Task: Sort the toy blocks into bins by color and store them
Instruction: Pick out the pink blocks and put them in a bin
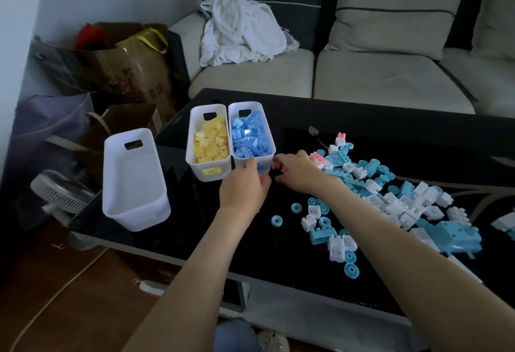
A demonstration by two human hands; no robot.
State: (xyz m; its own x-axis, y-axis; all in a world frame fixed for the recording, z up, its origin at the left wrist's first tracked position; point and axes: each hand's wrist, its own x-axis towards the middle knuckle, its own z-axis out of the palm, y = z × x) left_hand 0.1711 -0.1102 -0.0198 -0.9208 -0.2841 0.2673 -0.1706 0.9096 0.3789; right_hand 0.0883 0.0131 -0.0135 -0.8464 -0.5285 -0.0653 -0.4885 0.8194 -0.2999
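Observation:
Three white bins stand on the black table (390, 128): an empty bin (133, 206) at the left edge, a bin of yellow blocks (209, 142) and beside it a bin of blue blocks (250, 137). My left hand (245, 184) is curled just in front of the blue bin, with a bit of pink showing under its fingers. My right hand (298, 170) pinches pink blocks (277, 166) right next to it. A loose pile of white, light-blue and a few pink blocks (390, 201) spreads to the right.
A grey sofa (376, 73) with a crumpled white cloth (239, 31) runs behind the table. Paper bags (117, 59) and a small fan (61, 192) crowd the floor at the left. A white cable (55, 296) lies on the wooden floor.

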